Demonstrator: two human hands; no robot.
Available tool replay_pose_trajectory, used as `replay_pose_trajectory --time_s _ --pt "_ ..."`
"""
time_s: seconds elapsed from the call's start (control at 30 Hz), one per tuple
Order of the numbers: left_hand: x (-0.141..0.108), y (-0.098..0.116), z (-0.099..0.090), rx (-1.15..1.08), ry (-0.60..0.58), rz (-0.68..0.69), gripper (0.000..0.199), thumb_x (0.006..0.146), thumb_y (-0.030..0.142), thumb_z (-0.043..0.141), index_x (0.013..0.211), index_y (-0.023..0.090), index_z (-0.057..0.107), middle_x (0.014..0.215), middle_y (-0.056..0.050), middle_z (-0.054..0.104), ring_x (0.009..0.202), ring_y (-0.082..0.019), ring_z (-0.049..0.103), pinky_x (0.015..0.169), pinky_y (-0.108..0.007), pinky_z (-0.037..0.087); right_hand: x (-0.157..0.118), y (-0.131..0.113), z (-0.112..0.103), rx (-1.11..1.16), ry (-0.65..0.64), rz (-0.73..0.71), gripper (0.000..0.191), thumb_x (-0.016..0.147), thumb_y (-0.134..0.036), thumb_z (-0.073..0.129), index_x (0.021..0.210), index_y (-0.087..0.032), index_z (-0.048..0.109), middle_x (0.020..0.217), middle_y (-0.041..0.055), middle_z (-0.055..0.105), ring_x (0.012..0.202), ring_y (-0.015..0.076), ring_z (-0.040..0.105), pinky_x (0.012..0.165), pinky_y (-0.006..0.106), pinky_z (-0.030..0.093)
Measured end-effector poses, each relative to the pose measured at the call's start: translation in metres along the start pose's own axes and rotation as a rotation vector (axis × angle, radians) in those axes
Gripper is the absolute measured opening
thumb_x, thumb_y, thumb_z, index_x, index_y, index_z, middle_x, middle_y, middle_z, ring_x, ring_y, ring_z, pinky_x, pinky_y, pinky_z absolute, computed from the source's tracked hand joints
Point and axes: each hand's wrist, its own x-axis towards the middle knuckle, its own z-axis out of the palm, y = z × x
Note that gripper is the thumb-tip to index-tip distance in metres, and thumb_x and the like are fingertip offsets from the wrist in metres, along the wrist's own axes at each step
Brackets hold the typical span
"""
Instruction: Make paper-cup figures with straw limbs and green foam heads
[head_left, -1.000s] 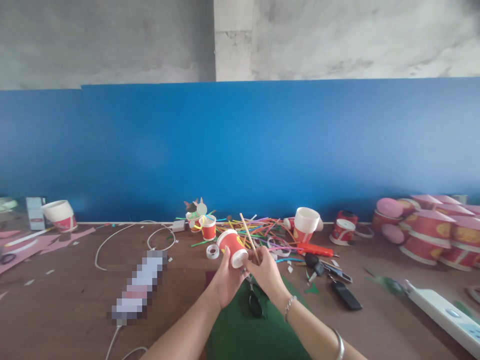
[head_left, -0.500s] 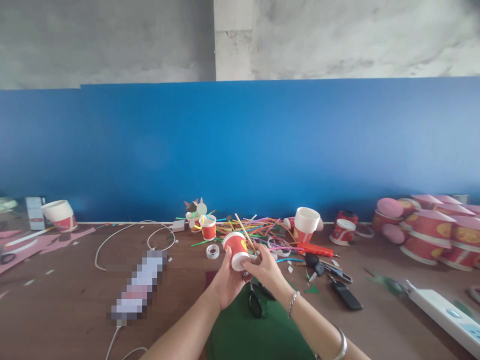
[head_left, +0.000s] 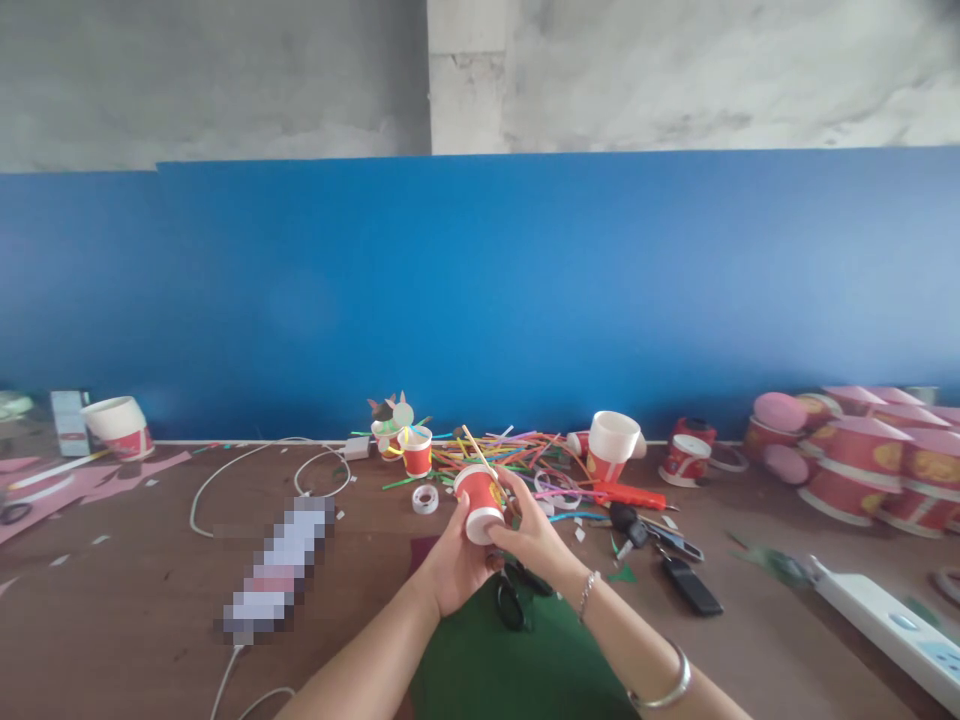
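A red paper cup with white ends and a yellow print point(head_left: 478, 500) is held tilted between both hands above the table. My left hand point(head_left: 459, 562) wraps round its left side and underside. My right hand point(head_left: 529, 525) is closed on its right side, the thumb at the cup's white lower end and the fingers near a thin tan stick point(head_left: 480, 450) that slants up past the cup's top. Whether the stick is attached to the cup I cannot tell. Below the hands, black-handled scissors point(head_left: 510, 603) lie on green sheets point(head_left: 525, 670).
Behind the hands lie colourful pipe cleaners point(head_left: 517, 455), a tape roll point(head_left: 425, 499) and a small cup point(head_left: 416, 455). A phone point(head_left: 279, 570) is at left. Rightward are keys point(head_left: 634, 530), stacked red cups point(head_left: 862, 470) and a power strip point(head_left: 892, 620).
The cup has shifted slightly right and stands a little more upright. Its stick has moved slightly left at the top. Both hands still hold the cup.
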Motion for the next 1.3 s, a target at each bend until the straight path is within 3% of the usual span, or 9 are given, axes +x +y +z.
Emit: replay_pose_trajectory --time_s 0.3,0.53,0.97,1.3 --pt "0.001 0.000 -0.001 0.020 0.046 0.012 0.053 0.081 0.060 0.048 0.095 0.011 0.063 0.074 -0.004 0.064 0.062 -0.013 0.053 0.057 -0.025 0.033 0.002 0.012 -0.001 -0.127 0.002 -0.090 0.082 0.061 -0.009 0.053 0.138 -0.023 0.030 0.128 0.0086 0.047 0.107 0.0217 0.052 0.090 0.037 0.045" --pt "0.000 -0.001 -0.001 0.000 0.121 0.018 0.047 0.081 0.059 0.050 0.089 0.014 0.063 0.069 -0.002 0.064 0.061 -0.011 0.054 0.059 -0.023 0.036 0.000 0.009 -0.007 -0.289 -0.007 -0.149 0.089 0.063 -0.013 0.058 0.143 -0.025 0.020 0.140 0.0104 0.036 0.127 0.0250 0.037 0.101 0.042 0.036" --pt "0.000 -0.007 -0.002 0.150 0.141 0.000 0.043 0.080 0.056 0.052 0.082 0.015 0.064 0.063 0.000 0.058 0.055 -0.010 0.049 0.058 -0.024 0.032 -0.003 -0.001 -0.012 -0.577 -0.066 -0.206 0.094 0.061 -0.011 0.053 0.145 -0.026 0.014 0.141 0.0120 0.038 0.114 0.0282 0.050 0.092 0.044 0.043" --pt "-0.003 -0.005 0.004 0.248 0.104 0.023 0.045 0.078 0.056 0.056 0.089 0.014 0.065 0.064 0.000 0.056 0.056 -0.011 0.044 0.057 -0.025 0.030 -0.003 -0.008 -0.013 -0.557 -0.078 -0.188 0.094 0.059 -0.011 0.055 0.144 -0.027 0.018 0.131 0.0107 0.045 0.111 0.0281 0.048 0.090 0.042 0.042"
